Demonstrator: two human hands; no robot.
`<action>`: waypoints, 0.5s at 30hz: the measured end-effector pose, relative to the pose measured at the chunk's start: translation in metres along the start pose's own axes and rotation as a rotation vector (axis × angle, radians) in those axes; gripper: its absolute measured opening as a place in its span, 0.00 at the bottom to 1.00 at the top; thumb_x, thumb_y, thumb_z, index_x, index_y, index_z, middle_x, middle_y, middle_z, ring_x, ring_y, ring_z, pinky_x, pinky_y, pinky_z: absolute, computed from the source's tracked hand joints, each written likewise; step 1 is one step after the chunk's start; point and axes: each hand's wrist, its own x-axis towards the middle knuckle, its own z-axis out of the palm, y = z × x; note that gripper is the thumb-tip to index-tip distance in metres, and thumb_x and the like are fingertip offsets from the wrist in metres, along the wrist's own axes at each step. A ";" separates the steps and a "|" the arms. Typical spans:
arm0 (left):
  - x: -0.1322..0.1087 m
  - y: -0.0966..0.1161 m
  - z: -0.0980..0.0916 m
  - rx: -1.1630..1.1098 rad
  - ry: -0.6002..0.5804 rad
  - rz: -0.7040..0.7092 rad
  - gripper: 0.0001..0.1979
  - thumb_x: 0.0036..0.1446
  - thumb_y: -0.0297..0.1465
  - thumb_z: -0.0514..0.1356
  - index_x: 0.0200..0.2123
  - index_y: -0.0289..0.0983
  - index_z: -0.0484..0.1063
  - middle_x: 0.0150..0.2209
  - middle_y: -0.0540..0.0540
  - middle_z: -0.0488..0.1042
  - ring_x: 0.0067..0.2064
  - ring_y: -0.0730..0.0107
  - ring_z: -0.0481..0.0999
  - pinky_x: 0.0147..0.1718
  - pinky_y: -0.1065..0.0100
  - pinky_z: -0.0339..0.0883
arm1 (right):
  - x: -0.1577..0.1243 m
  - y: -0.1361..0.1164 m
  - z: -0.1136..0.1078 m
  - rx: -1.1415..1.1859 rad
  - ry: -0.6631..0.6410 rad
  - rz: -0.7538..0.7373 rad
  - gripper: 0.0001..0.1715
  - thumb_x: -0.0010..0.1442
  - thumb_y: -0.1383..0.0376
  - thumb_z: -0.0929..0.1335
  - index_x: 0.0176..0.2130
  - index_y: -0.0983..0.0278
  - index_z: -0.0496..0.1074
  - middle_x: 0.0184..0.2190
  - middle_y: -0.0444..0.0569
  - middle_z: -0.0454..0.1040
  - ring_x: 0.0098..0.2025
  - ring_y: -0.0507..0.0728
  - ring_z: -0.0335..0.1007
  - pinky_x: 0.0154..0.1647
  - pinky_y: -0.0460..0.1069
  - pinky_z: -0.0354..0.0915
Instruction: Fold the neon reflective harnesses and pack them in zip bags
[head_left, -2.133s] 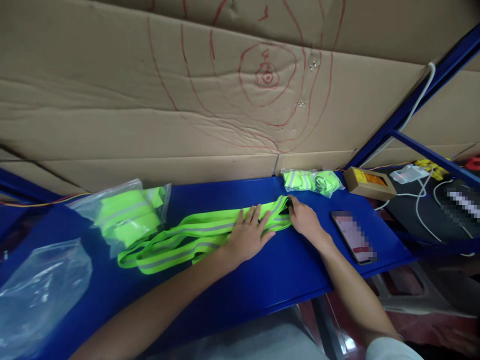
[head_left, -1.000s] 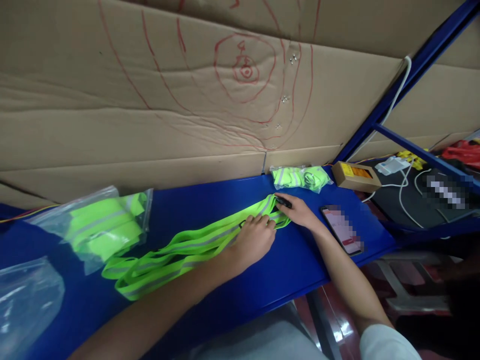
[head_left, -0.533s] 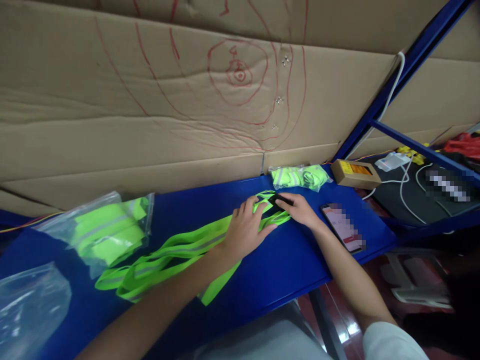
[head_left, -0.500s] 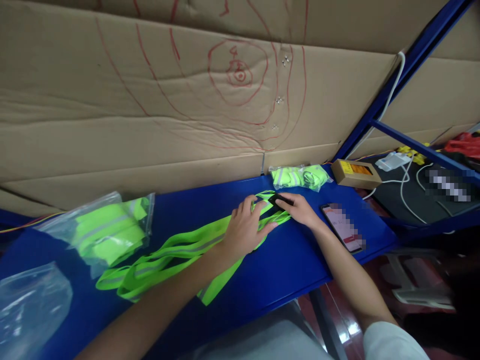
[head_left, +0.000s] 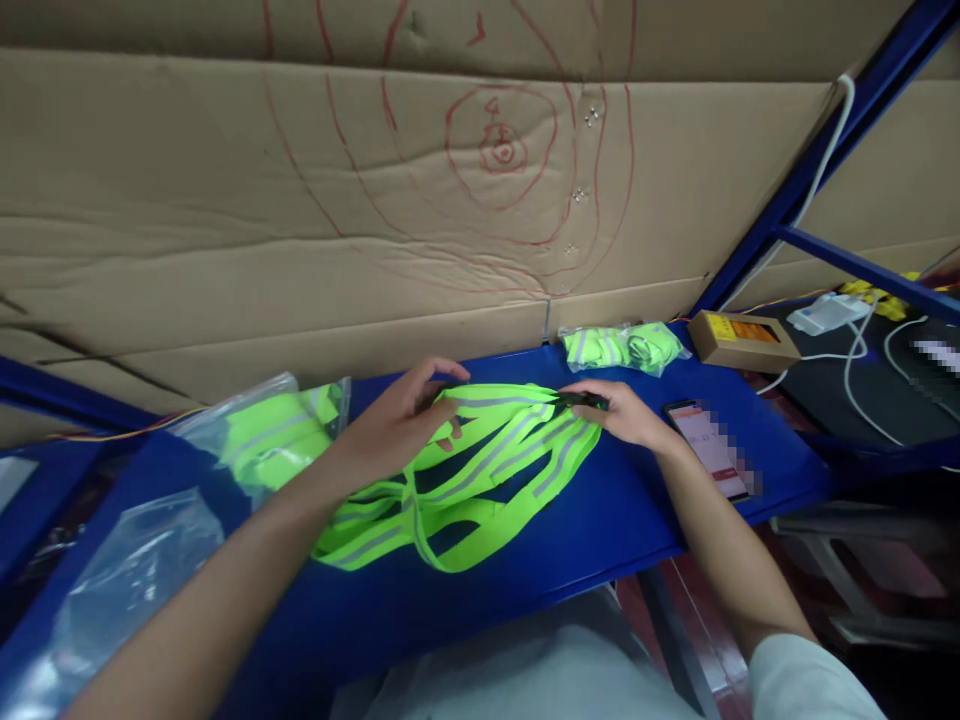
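Neon-green straps with grey reflective stripes [head_left: 480, 475] lie in loose loops on the blue table. My right hand [head_left: 611, 408] pinches a black piece, perhaps a buckle [head_left: 581, 399], where the straps gather at their right end. My left hand [head_left: 412, 415] is curled around the upper strap near the left side of the loops; part of its grip is hidden behind the fingers. Between the hands, the upper strap runs roughly straight while the other bands sag below it.
A clear bag of folded green straps [head_left: 277, 435] lies at the left, with a flat plastic bag [head_left: 150, 570] nearer me. Another bagged set [head_left: 622, 348] and a cardboard box [head_left: 739, 342] stand at the back right. A phone [head_left: 709, 450] lies right of my hand.
My left hand has moved left along the straps, away from my right hand. The loops have spread and bunched nearer the middle. My right hand stays at the black piece.
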 end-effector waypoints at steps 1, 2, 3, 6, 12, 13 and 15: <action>-0.007 0.008 0.001 -0.063 0.026 0.007 0.18 0.59 0.38 0.62 0.51 0.40 0.65 0.34 0.51 0.75 0.28 0.70 0.76 0.29 0.67 0.72 | 0.001 -0.003 0.003 -0.073 0.006 -0.044 0.19 0.67 0.58 0.68 0.53 0.62 0.79 0.52 0.52 0.80 0.55 0.59 0.76 0.59 0.54 0.68; -0.015 0.016 0.003 -0.132 0.054 0.013 0.19 0.59 0.38 0.63 0.51 0.41 0.66 0.37 0.49 0.75 0.28 0.70 0.76 0.26 0.68 0.71 | 0.003 -0.006 0.006 -0.140 0.026 -0.079 0.18 0.68 0.60 0.67 0.52 0.63 0.79 0.53 0.53 0.79 0.57 0.60 0.75 0.61 0.55 0.66; -0.022 0.023 0.004 -0.201 0.076 0.011 0.19 0.59 0.39 0.64 0.51 0.41 0.67 0.40 0.48 0.75 0.28 0.70 0.77 0.24 0.69 0.70 | 0.004 -0.009 0.008 -0.197 0.059 -0.093 0.17 0.68 0.60 0.67 0.51 0.63 0.79 0.54 0.54 0.79 0.58 0.60 0.74 0.63 0.56 0.65; -0.043 0.041 0.005 -0.363 0.077 -0.019 0.20 0.57 0.39 0.66 0.51 0.42 0.69 0.40 0.47 0.76 0.29 0.68 0.77 0.23 0.69 0.69 | 0.006 -0.012 0.013 -0.284 0.182 0.046 0.18 0.66 0.57 0.69 0.51 0.63 0.78 0.52 0.54 0.79 0.53 0.62 0.76 0.59 0.57 0.67; -0.070 0.063 -0.007 -0.270 0.198 0.132 0.31 0.46 0.33 0.72 0.55 0.47 0.71 0.50 0.47 0.76 0.40 0.61 0.81 0.35 0.64 0.77 | 0.006 -0.025 0.015 0.099 0.098 0.215 0.23 0.66 0.54 0.66 0.53 0.64 0.74 0.39 0.50 0.81 0.37 0.58 0.77 0.44 0.53 0.72; -0.073 0.065 -0.011 -0.247 0.243 0.168 0.31 0.46 0.32 0.72 0.55 0.48 0.71 0.51 0.48 0.76 0.41 0.61 0.81 0.36 0.65 0.77 | 0.006 -0.030 0.013 0.161 0.099 0.194 0.23 0.66 0.54 0.66 0.54 0.64 0.74 0.40 0.50 0.81 0.38 0.58 0.77 0.45 0.53 0.71; -0.078 0.069 -0.022 -0.210 0.334 0.231 0.29 0.45 0.31 0.71 0.53 0.47 0.73 0.50 0.49 0.76 0.45 0.62 0.80 0.39 0.67 0.76 | 0.007 -0.045 0.003 0.211 0.128 0.171 0.24 0.66 0.54 0.66 0.56 0.64 0.73 0.41 0.49 0.80 0.41 0.57 0.76 0.48 0.53 0.71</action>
